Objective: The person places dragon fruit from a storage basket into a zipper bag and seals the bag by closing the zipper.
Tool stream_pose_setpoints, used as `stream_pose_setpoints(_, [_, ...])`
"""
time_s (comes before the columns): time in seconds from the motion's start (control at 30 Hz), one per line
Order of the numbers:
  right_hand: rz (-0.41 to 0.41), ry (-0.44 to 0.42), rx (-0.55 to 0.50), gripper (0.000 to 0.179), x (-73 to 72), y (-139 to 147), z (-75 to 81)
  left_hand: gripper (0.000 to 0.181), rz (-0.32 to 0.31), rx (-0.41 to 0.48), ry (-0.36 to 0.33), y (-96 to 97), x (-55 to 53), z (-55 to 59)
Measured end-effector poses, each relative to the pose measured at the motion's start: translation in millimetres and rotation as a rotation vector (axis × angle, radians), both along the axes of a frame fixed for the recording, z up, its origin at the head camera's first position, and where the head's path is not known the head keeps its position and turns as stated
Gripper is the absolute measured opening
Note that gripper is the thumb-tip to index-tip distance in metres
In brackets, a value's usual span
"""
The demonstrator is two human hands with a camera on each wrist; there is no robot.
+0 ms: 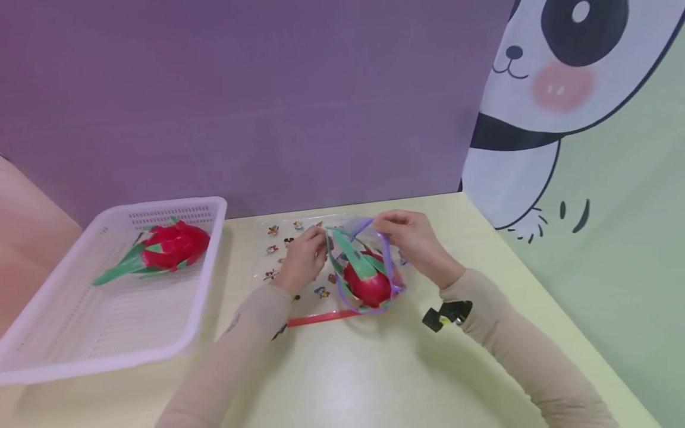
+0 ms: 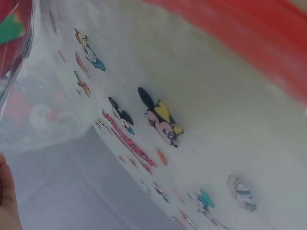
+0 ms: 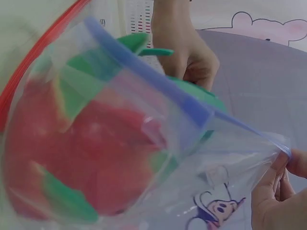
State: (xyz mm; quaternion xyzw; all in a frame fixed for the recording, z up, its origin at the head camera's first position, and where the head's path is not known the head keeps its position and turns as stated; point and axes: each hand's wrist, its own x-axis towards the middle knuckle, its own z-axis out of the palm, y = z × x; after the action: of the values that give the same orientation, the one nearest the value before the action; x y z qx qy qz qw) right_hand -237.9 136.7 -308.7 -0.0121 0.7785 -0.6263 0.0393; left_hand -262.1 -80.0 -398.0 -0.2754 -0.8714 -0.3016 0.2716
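Purple rim (image 1: 387, 255) of a clear bag (image 3: 225, 163) is pinched in the right hand (image 1: 411, 235), thumb against fingers. Left hand (image 1: 304, 261): fingers curled at the tip of the long green leaf (image 1: 354, 254); can't tell whether they grip it. Red toy dragon fruit (image 1: 369, 290): body in the bag, green leaves poking out past the rim. Clear printed plastic (image 1: 310, 305) with a red strip (image 1: 321, 319) along its near edge lies under the bag, on the pale table (image 1: 348, 368). White basket (image 1: 207, 276) on the left holds a second red fruit (image 1: 179, 244). Purple panel (image 1: 241, 107) behind, panda picture (image 1: 540, 116) on the green wall (image 1: 631, 249) to the right.
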Motion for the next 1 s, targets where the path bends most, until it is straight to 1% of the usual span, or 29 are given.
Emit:
stream_pose_setpoints(0.07, [-0.007, 0.033, 0.0, 0.029, -0.2, 4, -0.8, 0.008, -0.004, 0.022, 0.006, 1.2, 2.3, 2.3])
stream_pose_setpoints(0.13, [-0.014, 0.072, 0.011, 0.029, -0.5, 7, -1.2, 0.006, -0.003, 0.069, 0.001, 2.1, 4.7, 4.6])
stream_pose_setpoints(0.23, [-0.014, 0.115, 0.04, 0.03, -1.0, 12, -1.4, 0.004, -0.012, 0.152, -0.024, 3.5, 8.1, 8.3])
stream_pose_setpoints(0.33, [-0.017, 0.139, 0.072, 0.03, -1.9, 16, -1.0, 0.004, -0.039, 0.227, -0.055, 4.4, 11.2, 11.4])
stream_pose_setpoints(0.4, [-0.019, 0.149, 0.087, 0.029, -2.5, 17, -0.6, 0.004, -0.048, 0.279, -0.091, 5.0, 13.1, 13.3])
stream_pose_setpoints(0.47, [-0.022, 0.159, 0.107, 0.028, -2.9, 18, -0.3, 0.005, -0.052, 0.354, -0.162, 5.8, 15.3, 15.7])
stream_pose_setpoints(0.63, [-0.027, 0.191, 0.136, 0.026, -3.1, 19, 0.3, 0.007, -0.035, 0.556, -0.413, 7.7, 21.0, 23.0])
stream_pose_setpoints(0.7, [-0.027, 0.204, 0.141, 0.026, -3.4, 19, 0.2, 0.008, -0.028, 0.614, -0.47, 7.5, 21.6, 24.5])
stream_pose_setpoints(0.77, [-0.026, 0.208, 0.145, 0.025, -3.8, 19, -0.1, 0.008, -0.023, 0.646, -0.495, 6.4, 21.4, 24.9])
stream_pose_setpoints(0.83, [-0.021, 0.205, 0.145, 0.025, -4.5, 18, -0.4, 0.009, -0.019, 0.655, -0.497, 3.8, 20.6, 24.2])
stream_pose_setpoints(0.93, [-0.013, 0.196, 0.144, 0.024, -5.1, 17, -0.6, 0.009, -0.028, 0.632, -0.492, -1.4, 20.3, 23.6])
stream_pose_setpoints(1.0, [-0.01, 0.198, 0.147, 0.024, -4.9, 17, -0.4, 0.011, -0.048, 0.6, -0.472, -4.9, 19.7, 22.9])
